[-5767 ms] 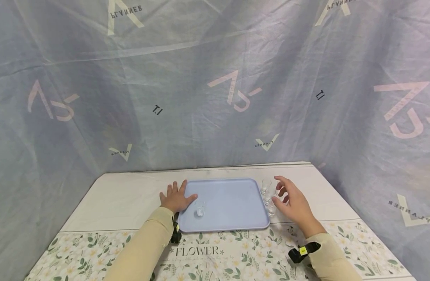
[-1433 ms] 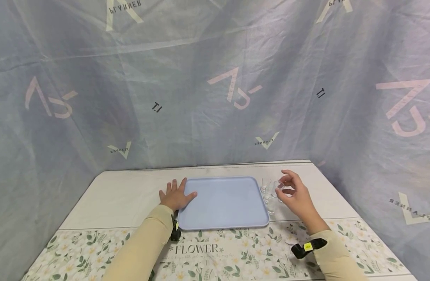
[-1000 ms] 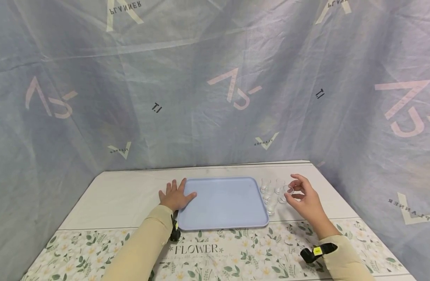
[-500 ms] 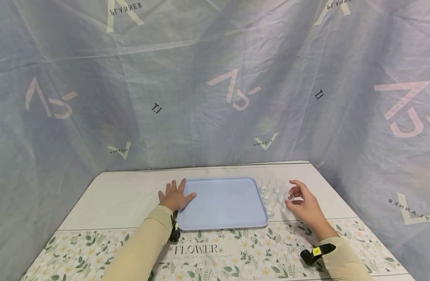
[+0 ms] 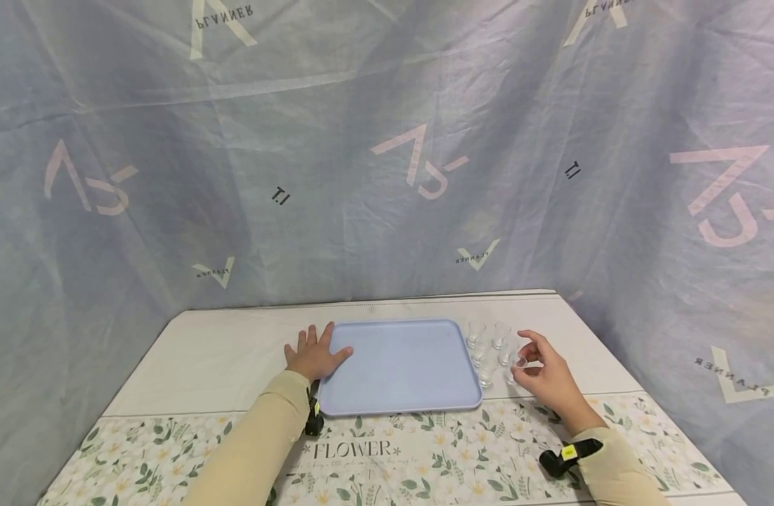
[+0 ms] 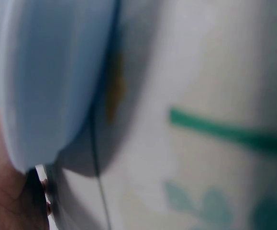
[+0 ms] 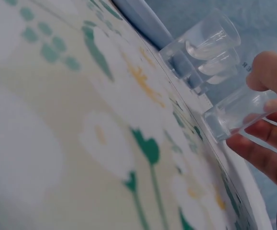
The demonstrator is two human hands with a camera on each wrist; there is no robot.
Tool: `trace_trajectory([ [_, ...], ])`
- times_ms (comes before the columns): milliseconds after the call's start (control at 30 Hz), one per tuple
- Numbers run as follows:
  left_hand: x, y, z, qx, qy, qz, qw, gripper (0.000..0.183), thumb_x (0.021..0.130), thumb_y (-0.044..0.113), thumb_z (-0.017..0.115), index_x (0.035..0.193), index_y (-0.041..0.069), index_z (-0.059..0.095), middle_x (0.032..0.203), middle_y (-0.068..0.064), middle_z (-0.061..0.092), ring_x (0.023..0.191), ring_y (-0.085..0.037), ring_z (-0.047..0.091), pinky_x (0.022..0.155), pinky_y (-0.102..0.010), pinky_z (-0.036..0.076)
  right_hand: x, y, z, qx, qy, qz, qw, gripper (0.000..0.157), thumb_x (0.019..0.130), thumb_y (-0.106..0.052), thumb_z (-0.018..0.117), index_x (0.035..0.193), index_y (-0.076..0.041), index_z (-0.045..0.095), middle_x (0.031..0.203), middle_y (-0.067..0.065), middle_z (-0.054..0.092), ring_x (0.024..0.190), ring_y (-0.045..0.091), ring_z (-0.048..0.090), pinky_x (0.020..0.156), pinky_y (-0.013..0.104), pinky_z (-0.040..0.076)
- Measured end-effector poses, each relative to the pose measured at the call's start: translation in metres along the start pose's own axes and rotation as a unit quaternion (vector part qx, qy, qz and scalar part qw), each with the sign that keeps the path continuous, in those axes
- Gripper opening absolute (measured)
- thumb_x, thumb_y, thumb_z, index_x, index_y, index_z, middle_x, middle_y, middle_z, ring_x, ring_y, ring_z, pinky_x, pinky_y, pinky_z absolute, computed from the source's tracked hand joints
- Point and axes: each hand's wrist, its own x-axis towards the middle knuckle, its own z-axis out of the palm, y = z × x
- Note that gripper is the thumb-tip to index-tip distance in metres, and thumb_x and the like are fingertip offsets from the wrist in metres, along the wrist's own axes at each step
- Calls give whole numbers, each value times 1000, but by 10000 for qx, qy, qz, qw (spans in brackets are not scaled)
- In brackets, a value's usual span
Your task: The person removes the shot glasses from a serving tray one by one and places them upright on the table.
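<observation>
Spread over the left edge of a light blue tray (image 5: 399, 365), my left hand (image 5: 316, 360) has its fingers straight and its thumb on the tray's inner side. In the left wrist view, part of that hand (image 6: 4, 187) shows beneath the tray's blurred rim (image 6: 47, 86). My right hand (image 5: 545, 372) pinches a small transparent shot glass (image 7: 234, 115) between thumb and fingers. It is upright at the near right of a cluster of similar shot glasses (image 5: 486, 374), close over the table. The right wrist view shows the thumb at its upper part and fingers behind it.
Several shot glasses (image 7: 205, 40) stand close together along the tray's right side. A white cloth with a floral front band (image 5: 387, 464) covers the table. Grey-blue curtains (image 5: 362, 176) hang behind and at both sides.
A shot glass stood on the tray in the oldest frame; now the tray's surface is bare. My right hand has carried a glass right, then nearer the table's front. The left hand stays put.
</observation>
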Motion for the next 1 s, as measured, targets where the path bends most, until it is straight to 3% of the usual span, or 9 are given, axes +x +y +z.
trace_trajectory([
  [700,2,-3,1,8,32,12,10000,88,99,66,47,164,18,16,165,-29,7,152,-50,3,112,-75,2,-4,3,5,115,-61,-106,9999,73,78,11,78,142,-3,47,95,7,56,85,20,62,69,35,58],
  [1000,2,-4,2,-31,0,5,10000,86,99,66,45,164,18,15,165,-29,7,152,-49,2,113,-75,1,-6,7,4,-217,-68,-212,9995,75,81,-6,83,145,-5,45,98,5,56,87,18,55,79,30,48],
])
